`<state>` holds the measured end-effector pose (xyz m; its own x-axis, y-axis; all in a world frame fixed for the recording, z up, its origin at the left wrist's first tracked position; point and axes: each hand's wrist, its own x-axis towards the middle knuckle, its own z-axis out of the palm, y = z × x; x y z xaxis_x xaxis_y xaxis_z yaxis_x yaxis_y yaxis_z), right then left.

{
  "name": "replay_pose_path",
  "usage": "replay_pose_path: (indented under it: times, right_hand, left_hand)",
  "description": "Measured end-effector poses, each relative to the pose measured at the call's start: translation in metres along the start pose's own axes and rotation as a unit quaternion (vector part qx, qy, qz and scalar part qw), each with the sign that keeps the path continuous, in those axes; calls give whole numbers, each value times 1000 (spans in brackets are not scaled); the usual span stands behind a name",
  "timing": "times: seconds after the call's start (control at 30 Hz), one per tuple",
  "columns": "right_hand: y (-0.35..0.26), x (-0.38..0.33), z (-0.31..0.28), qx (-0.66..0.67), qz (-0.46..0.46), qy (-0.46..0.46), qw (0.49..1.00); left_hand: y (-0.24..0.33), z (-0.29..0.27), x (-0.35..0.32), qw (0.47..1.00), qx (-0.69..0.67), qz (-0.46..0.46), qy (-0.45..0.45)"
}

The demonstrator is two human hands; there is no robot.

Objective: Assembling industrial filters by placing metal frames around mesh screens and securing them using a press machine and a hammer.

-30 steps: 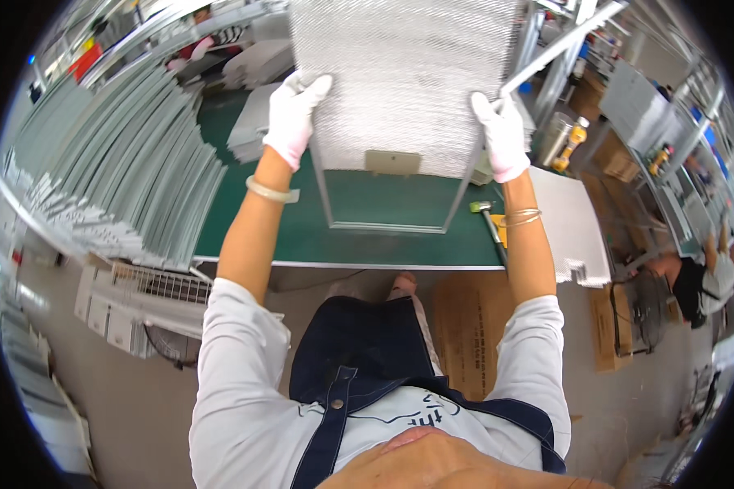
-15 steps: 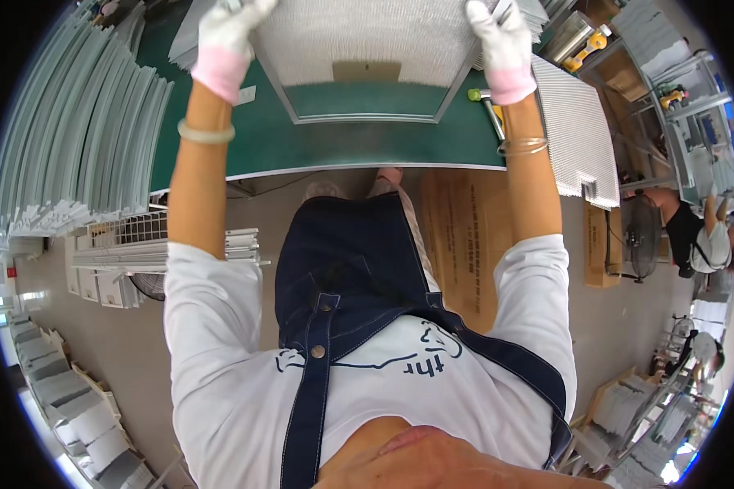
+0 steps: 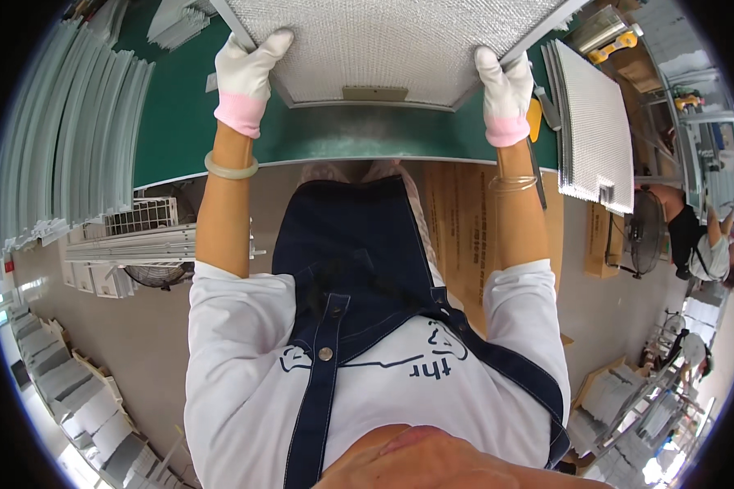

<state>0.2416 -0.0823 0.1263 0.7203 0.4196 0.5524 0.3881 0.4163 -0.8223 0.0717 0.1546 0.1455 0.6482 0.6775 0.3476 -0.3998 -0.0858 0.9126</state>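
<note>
A silvery metal mesh filter panel (image 3: pixel 383 57) in a thin grey frame is held up over the green tabletop, its far part cut off by the view's upper edge. A small tan plate (image 3: pixel 375 94) sits at the mesh's near edge. My left hand (image 3: pixel 251 75), in a white glove with a pink cuff, is closed round the frame's left side, thumb on the mesh. On the right side my right hand (image 3: pixel 504 90), gloved alike, grips the frame with its thumb over the edge; its other fingers are partly hidden. A yellow tool piece (image 3: pixel 534 118) lies beside it.
Tall stacks of grey frame strips (image 3: pixel 73 130) crowd the left. A pile of mesh sheets (image 3: pixel 591 122) overhangs the right of the green table (image 3: pixel 342 145). Farther right are a yellow power tool (image 3: pixel 614 47) and a floor fan (image 3: pixel 640 232). Cardboard (image 3: pixel 457 236) lies below the table. Other people work at far right.
The mesh now reaches the frame's near edge, where green tabletop showed through before. The panel looks raised and tilted, and my hands have come nearer to me along its sides.
</note>
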Motion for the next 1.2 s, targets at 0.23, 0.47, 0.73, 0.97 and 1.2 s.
replay_pose_path:
  times: [0.23,0.47,0.73,0.97,1.2]
  right_hand:
    - [-3,-3,-3,7,54,-26,998]
    - [-35,-41,-39,-323,-2,-400,858]
    - [-32,-68,-34,-369,-82,-363,852]
    - [-6,-15,-24,-221,216,-133,942]
    - [-6,1,-22,-185,269,-141,935]
  left_hand:
    - [-17,-21,4,996,78,0,-30]
    - [23,-58,-51,830,325,76,-446]
    - [19,-59,-72,777,420,153,-444]
    - [2,-37,-19,961,214,-91,-149]
    - [-47,-50,-13,932,211,-152,-251]
